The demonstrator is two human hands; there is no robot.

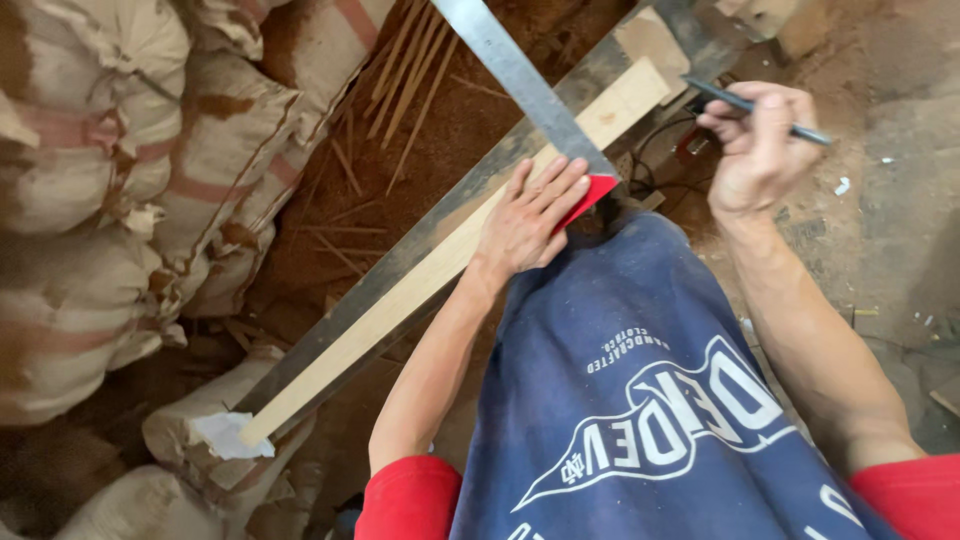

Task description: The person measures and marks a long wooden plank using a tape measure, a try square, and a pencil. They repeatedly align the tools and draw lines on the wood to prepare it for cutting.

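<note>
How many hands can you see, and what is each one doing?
2. The left hand presses flat on a metal square with a red handle, lying over a long wooden strip. The right hand is raised to the side, holding a pencil.

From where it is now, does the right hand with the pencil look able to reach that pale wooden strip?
Probably yes. The right hand holds a pencil raised just beside the pale wooden strip; nothing lies between them. The left hand and the metal square cover only part of it.
</note>
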